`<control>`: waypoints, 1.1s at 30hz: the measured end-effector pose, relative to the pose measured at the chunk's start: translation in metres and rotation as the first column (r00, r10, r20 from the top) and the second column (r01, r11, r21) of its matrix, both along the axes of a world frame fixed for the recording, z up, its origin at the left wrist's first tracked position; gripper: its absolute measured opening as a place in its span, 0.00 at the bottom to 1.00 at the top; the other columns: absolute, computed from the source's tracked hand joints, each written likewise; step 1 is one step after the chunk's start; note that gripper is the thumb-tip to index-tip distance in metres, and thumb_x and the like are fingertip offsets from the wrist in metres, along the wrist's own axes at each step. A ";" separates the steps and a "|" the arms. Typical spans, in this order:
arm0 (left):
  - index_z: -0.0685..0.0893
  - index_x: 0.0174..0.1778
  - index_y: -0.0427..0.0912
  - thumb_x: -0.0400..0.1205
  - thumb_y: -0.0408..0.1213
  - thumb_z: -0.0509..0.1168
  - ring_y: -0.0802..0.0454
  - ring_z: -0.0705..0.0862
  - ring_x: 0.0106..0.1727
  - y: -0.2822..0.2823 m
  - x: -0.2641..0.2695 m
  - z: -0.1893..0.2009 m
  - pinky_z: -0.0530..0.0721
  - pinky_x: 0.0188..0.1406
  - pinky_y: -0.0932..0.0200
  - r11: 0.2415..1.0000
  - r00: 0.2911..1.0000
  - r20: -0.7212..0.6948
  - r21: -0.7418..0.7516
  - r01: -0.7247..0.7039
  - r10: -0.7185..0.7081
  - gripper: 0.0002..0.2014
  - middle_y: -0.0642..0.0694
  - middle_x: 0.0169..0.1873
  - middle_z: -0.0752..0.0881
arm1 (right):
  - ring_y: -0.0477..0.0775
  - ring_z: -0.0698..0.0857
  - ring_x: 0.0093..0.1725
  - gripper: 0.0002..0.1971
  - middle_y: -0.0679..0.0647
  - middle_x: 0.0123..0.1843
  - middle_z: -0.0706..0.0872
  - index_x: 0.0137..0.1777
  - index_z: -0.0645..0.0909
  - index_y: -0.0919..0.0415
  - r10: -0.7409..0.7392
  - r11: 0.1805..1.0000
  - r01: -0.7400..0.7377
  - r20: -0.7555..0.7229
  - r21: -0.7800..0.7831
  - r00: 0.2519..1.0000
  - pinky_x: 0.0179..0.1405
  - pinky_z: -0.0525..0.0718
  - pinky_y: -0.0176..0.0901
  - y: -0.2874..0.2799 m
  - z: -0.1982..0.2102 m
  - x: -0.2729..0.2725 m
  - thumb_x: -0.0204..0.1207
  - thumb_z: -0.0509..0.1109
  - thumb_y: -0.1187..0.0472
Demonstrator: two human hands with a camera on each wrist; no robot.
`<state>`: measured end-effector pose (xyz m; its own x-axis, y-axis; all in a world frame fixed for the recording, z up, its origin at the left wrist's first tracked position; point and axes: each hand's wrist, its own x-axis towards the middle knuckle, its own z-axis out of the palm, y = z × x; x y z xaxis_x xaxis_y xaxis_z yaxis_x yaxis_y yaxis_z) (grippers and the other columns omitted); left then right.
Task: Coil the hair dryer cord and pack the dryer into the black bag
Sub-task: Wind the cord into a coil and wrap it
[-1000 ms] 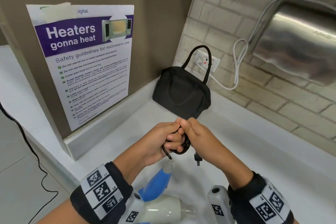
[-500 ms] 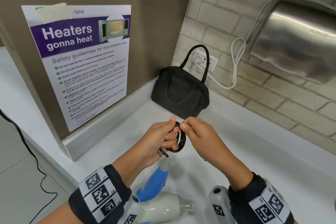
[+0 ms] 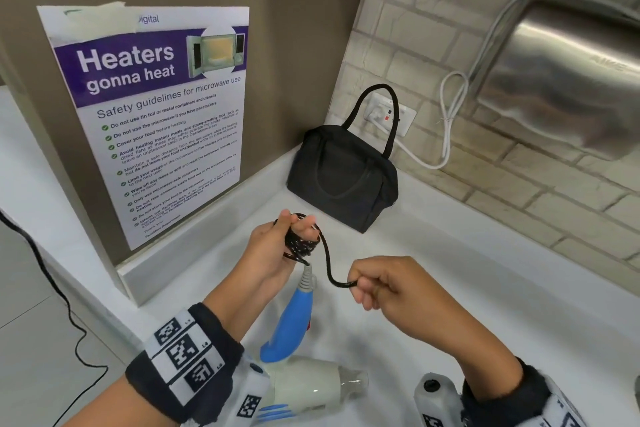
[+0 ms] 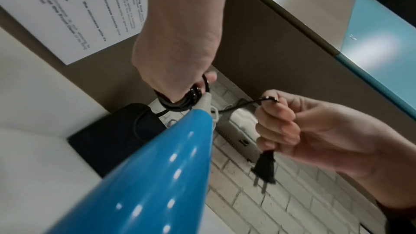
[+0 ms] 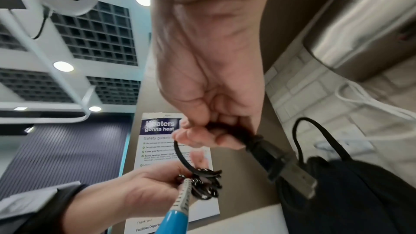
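Observation:
The hair dryer (image 3: 294, 381) has a white body and a blue handle (image 4: 146, 175) and hangs below my hands near the counter's front. Its black cord (image 3: 300, 242) is wound in several loops round the fingers of my left hand (image 3: 277, 246), which holds the coil (image 5: 206, 182). A short free length runs right to my right hand (image 3: 388, 288), which grips the cord just behind the black plug (image 4: 265, 166). The plug's prongs (image 5: 297, 177) point away from my fist. The black bag (image 3: 343, 177) stands in the counter's far corner, beyond both hands, handle up.
A white counter (image 3: 485, 288) runs under my hands. A microwave safety poster (image 3: 162, 114) hangs on the brown wall at left. A steel hand dryer (image 3: 568, 80) and its white cable (image 3: 446, 121) sit on the brick wall right, by a wall socket (image 3: 391, 114).
My hands were together over the coil; now my right hand has drawn away to the right and down with the plug end, stretching out a short free length of cord.

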<state>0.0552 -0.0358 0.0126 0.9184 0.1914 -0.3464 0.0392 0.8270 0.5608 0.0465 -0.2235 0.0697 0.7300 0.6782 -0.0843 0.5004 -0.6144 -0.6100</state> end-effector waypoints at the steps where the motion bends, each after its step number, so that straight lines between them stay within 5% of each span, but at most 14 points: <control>1: 0.74 0.39 0.37 0.87 0.32 0.52 0.58 0.75 0.16 0.002 0.000 0.001 0.83 0.24 0.64 0.998 1.000 -0.007 -0.062 0.003 -0.003 0.11 0.49 0.18 0.78 | 0.40 0.77 0.30 0.18 0.44 0.29 0.81 0.33 0.78 0.51 -0.031 0.999 0.031 -0.068 0.006 0.997 0.34 0.76 0.29 -0.003 -0.002 0.001 0.78 0.57 0.72; 3: 0.74 0.37 0.38 0.87 0.33 0.52 0.60 0.64 0.12 0.005 -0.004 0.005 0.77 0.18 0.69 0.993 0.999 0.004 -0.105 0.046 -0.046 0.12 0.54 0.13 0.68 | 0.41 0.76 0.30 0.12 0.44 0.30 0.81 0.41 0.80 0.54 -0.081 0.996 0.084 -0.217 0.006 0.973 0.32 0.74 0.29 -0.009 -0.008 0.005 0.83 0.58 0.64; 6: 0.76 0.35 0.38 0.87 0.38 0.54 0.59 0.61 0.11 0.005 -0.012 0.013 0.71 0.14 0.70 0.986 0.990 0.051 -0.093 0.138 -0.133 0.15 0.55 0.11 0.64 | 0.44 0.78 0.31 0.05 0.44 0.30 0.81 0.52 0.79 0.51 -0.135 0.990 0.140 -0.375 -0.015 0.917 0.38 0.76 0.34 -0.013 -0.017 0.011 0.81 0.65 0.52; 9: 0.76 0.35 0.38 0.86 0.39 0.54 0.59 0.60 0.11 -0.001 -0.016 0.019 0.69 0.13 0.69 0.979 0.977 0.071 -0.026 0.202 -0.200 0.16 0.55 0.11 0.63 | 0.45 0.80 0.31 0.20 0.45 0.31 0.82 0.63 0.72 0.44 -0.180 0.982 0.188 -0.432 -0.025 0.884 0.41 0.76 0.43 -0.009 -0.022 0.015 0.74 0.66 0.39; 13: 0.75 0.34 0.38 0.87 0.40 0.54 0.62 0.59 0.13 -0.010 -0.018 0.023 0.65 0.12 0.70 0.952 0.954 0.088 0.129 0.276 -0.288 0.16 0.56 0.13 0.62 | 0.47 0.82 0.33 0.33 0.47 0.39 0.85 0.71 0.62 0.43 -0.162 0.979 0.205 -0.519 0.025 0.839 0.44 0.75 0.45 0.005 -0.020 0.018 0.68 0.54 0.29; 16: 0.75 0.33 0.39 0.86 0.40 0.54 0.62 0.59 0.13 -0.014 -0.020 0.026 0.65 0.12 0.70 0.932 0.931 0.130 0.176 0.317 -0.341 0.17 0.56 0.14 0.62 | 0.49 0.85 0.36 0.34 0.52 0.52 0.85 0.68 0.69 0.51 -0.143 0.955 0.258 -0.541 0.143 0.829 0.55 0.81 0.44 0.017 -0.018 0.021 0.68 0.54 0.30; 20: 0.75 0.32 0.40 0.86 0.41 0.53 0.63 0.60 0.13 -0.011 -0.022 0.024 0.65 0.13 0.71 0.914 0.904 0.161 0.166 0.370 -0.395 0.17 0.56 0.13 0.62 | 0.58 0.87 0.57 0.36 0.62 0.58 0.87 0.62 0.78 0.67 -0.125 0.877 0.367 -0.589 0.311 0.798 0.67 0.81 0.54 0.020 -0.019 0.029 0.67 0.69 0.35; 24: 0.76 0.31 0.41 0.86 0.42 0.54 0.63 0.60 0.13 -0.009 -0.023 0.021 0.66 0.14 0.70 0.916 0.903 0.166 0.139 0.376 -0.395 0.18 0.56 0.14 0.63 | 0.52 0.87 0.56 0.20 0.53 0.50 0.89 0.59 0.83 0.59 -0.083 0.874 0.334 -0.569 0.353 0.818 0.67 0.80 0.54 0.019 -0.015 0.032 0.72 0.68 0.46; 28: 0.77 0.32 0.41 0.85 0.43 0.54 0.62 0.60 0.15 -0.008 -0.022 0.019 0.69 0.17 0.69 0.909 0.892 0.188 0.147 0.389 -0.412 0.17 0.56 0.15 0.64 | 0.51 0.87 0.58 0.22 0.54 0.54 0.88 0.64 0.80 0.58 -0.020 0.891 0.293 -0.616 0.346 0.788 0.64 0.79 0.47 0.020 -0.008 0.031 0.75 0.64 0.47; 33: 0.77 0.32 0.41 0.85 0.44 0.56 0.60 0.61 0.15 -0.009 -0.025 0.021 0.75 0.23 0.67 0.863 0.845 0.179 0.160 0.480 -0.503 0.17 0.55 0.15 0.64 | 0.48 0.87 0.55 0.16 0.47 0.49 0.88 0.51 0.83 0.49 -0.102 0.917 0.295 -0.557 0.268 0.824 0.64 0.78 0.46 0.026 -0.008 0.029 0.75 0.61 0.42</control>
